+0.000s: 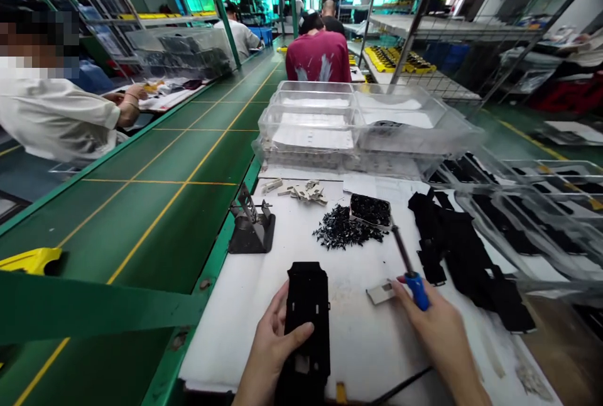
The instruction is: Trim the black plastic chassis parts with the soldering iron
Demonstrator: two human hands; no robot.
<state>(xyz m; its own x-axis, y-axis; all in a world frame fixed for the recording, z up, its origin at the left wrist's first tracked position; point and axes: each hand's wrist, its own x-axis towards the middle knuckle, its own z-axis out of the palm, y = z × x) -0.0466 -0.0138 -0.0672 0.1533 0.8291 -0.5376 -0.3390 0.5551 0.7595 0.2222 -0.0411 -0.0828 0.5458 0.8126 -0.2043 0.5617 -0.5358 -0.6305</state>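
My left hand (277, 337) holds a flat black plate (307, 299) with small slots, its thumb resting on top. My right hand (436, 324) grips a blue-handled tool (417, 291) with a long metal shaft pointing away from me. Between the thumb and fingertips of that same hand is a small light metal piece (380, 293). Beyond the hands, a heap of small black parts (342, 230) lies beside a small box (370, 210) full of the same parts. Light-coloured pieces (308, 192) lie farther back on the white table surface (254, 293).
A metal stand (252, 233) is at the table's left edge. Black plates (471, 255) are piled at right, near clear trays (527, 217). Stacked clear bins (311, 136) stand behind. Left runs a green conveyor (188, 161), with a person (61, 110) beyond it.
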